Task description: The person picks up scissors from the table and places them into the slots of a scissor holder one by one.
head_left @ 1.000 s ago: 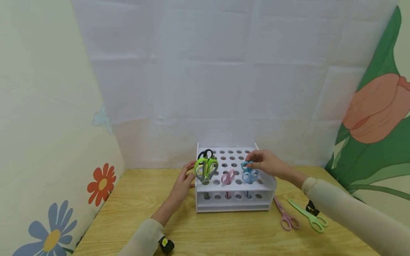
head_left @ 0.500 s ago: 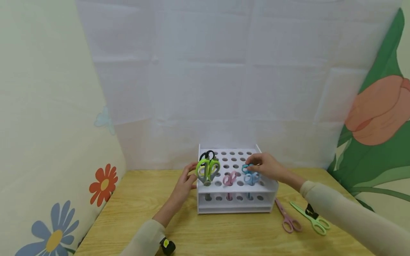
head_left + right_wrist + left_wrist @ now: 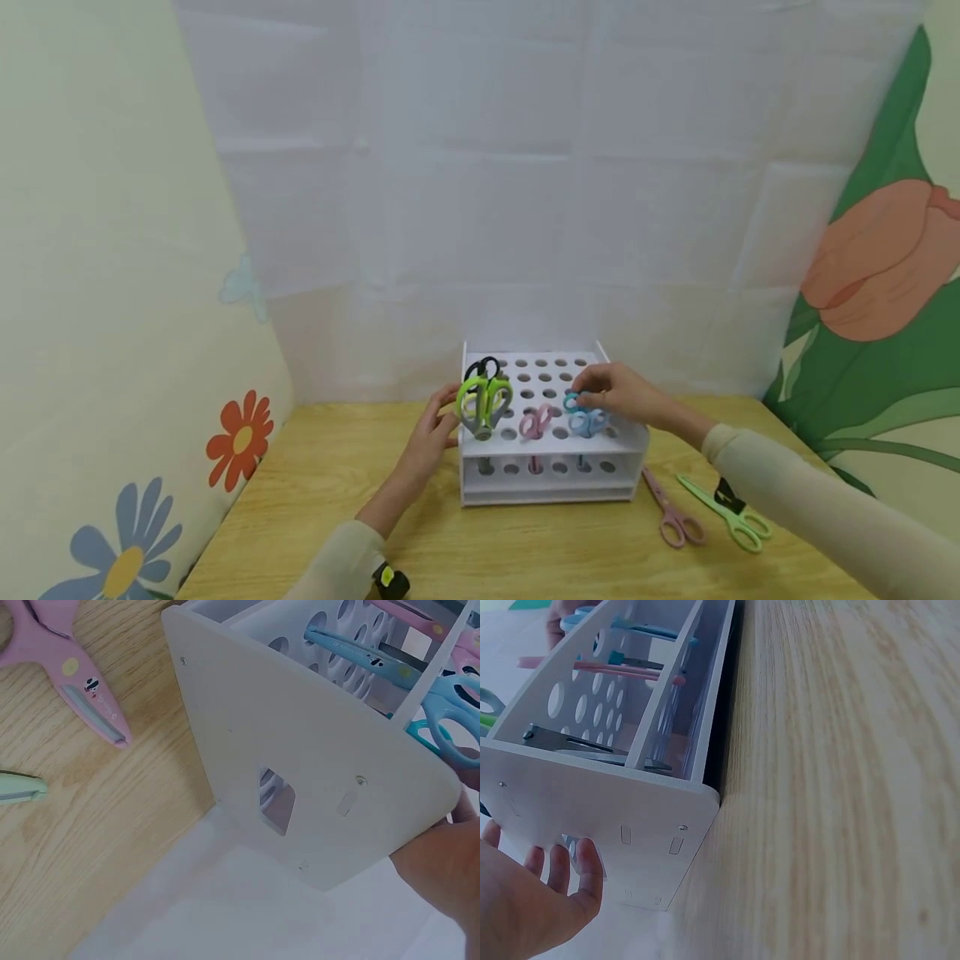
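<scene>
A white tiered rack (image 3: 551, 448) with rows of round holes stands on the table. My right hand (image 3: 621, 392) pinches the handle of small teal scissors (image 3: 573, 402), whose blades point down through the rack. Just in front, light blue scissors (image 3: 587, 422) stand in a hole, with pink scissors (image 3: 535, 423) to their left. Green-and-grey scissors (image 3: 483, 404) and black-handled scissors (image 3: 489, 364) fill the rack's left side. My left hand (image 3: 431, 429) touches the left side panel (image 3: 652, 832), its fingertips beside the cutout in the left wrist view.
Right of the rack, larger pink scissors (image 3: 671, 510) and light green scissors (image 3: 729, 510) lie on the wooden table (image 3: 525, 554). A white sheet (image 3: 480, 208) hangs behind, and flower-patterned panels (image 3: 135, 275) flank both sides.
The teal scissors have sunk slightly relative to the light blue ones, and my right hand has come down with them. My left hand stays against the rack's side.
</scene>
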Motion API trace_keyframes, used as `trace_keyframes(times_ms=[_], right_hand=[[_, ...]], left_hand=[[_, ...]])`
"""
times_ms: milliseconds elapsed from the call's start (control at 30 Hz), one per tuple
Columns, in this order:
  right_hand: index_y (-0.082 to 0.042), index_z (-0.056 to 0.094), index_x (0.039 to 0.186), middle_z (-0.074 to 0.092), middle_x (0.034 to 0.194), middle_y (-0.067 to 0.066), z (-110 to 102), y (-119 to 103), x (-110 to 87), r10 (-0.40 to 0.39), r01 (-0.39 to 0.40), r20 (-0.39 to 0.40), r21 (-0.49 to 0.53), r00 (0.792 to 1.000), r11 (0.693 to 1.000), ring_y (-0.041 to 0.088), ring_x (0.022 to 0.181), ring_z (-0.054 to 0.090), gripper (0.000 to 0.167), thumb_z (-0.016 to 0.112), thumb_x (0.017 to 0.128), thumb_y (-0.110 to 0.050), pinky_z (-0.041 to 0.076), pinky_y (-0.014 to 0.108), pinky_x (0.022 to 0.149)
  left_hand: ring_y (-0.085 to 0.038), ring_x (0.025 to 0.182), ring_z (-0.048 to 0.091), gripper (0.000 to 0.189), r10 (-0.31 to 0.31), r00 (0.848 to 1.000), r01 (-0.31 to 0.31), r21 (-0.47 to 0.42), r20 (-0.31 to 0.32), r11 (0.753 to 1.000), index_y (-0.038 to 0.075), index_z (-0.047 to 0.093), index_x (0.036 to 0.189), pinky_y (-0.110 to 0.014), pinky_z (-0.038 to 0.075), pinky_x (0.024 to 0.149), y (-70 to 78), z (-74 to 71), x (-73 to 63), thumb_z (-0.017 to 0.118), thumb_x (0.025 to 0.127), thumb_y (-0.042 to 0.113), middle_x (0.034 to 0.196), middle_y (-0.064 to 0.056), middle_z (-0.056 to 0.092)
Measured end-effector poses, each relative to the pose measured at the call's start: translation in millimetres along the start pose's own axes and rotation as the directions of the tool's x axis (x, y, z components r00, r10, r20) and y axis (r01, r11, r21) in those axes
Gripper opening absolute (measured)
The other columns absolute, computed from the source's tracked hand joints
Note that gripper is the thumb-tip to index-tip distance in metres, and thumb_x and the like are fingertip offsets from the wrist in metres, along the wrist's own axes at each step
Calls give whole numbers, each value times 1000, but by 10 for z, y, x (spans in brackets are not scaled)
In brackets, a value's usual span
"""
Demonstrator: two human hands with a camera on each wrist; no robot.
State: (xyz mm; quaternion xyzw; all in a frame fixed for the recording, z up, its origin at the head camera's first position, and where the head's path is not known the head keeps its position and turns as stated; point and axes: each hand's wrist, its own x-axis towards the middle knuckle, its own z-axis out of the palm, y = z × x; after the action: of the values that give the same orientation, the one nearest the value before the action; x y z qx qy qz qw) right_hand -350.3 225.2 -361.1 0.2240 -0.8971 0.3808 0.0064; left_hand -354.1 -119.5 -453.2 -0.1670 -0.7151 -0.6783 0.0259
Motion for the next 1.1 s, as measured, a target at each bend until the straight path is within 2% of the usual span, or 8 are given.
trace_keyframes(times_ms=[167, 267, 500, 600, 833, 1100], right_hand=[[-4, 71, 111, 71, 106, 3, -24, -16, -15, 2, -2, -5, -9, 1000, 1000, 22, 100, 64, 18, 72, 95, -13, 49, 48, 95], [-4, 71, 112, 71, 106, 4, -47, -41, -43, -19, 18, -13, -44, 1000, 999, 21, 101, 64, 18, 70, 97, -14, 48, 49, 95], [-4, 71, 111, 71, 107, 8, -167, -105, -169, -123, 115, -66, -112, 990, 987, 24, 101, 65, 15, 65, 101, -13, 51, 49, 91], [-5, 71, 109, 71, 105, 6, -238, -105, -226, -140, 128, -86, -127, 986, 984, 24, 100, 65, 13, 65, 101, -13, 52, 47, 90], [-1, 71, 108, 70, 105, 14, -353, 10, -378, -142, 126, -102, -147, 985, 981, 24, 97, 66, 13, 65, 100, -9, 54, 46, 86], [-2, 71, 110, 70, 106, 12, -392, 231, -630, -161, 141, -149, -132, 976, 981, 25, 97, 66, 14, 67, 99, -10, 55, 43, 83]], left_hand=[[-34, 127, 50, 50, 4, 1000, -4, -5, 1, 1000, 20, 44, 152, -44, 52, 87, -10, 17, 6, 50, 102, 18, 152, -13, 39], [-34, 127, 49, 51, -1, 1000, 1, -10, -2, 1000, 19, 43, 153, -44, 52, 87, -14, 26, 2, 50, 102, 20, 152, -13, 40], [-35, 129, 48, 49, 1, 1000, -1, -11, -7, 1000, 20, 44, 152, -51, 50, 91, -36, -12, 5, 50, 103, 21, 152, -13, 39], [-35, 127, 48, 49, 15, 1000, -15, -3, -13, 1000, 20, 44, 152, -50, 50, 90, -38, -42, 18, 50, 104, 20, 152, -13, 40], [-33, 124, 50, 49, 30, 999, -30, 11, -24, 999, 24, 46, 150, -46, 52, 86, -56, -109, 51, 49, 103, 16, 150, -12, 41], [-35, 124, 50, 51, 47, 998, -47, 20, -29, 999, 19, 44, 152, -46, 52, 84, -41, -127, 89, 49, 102, 15, 150, -16, 40]])
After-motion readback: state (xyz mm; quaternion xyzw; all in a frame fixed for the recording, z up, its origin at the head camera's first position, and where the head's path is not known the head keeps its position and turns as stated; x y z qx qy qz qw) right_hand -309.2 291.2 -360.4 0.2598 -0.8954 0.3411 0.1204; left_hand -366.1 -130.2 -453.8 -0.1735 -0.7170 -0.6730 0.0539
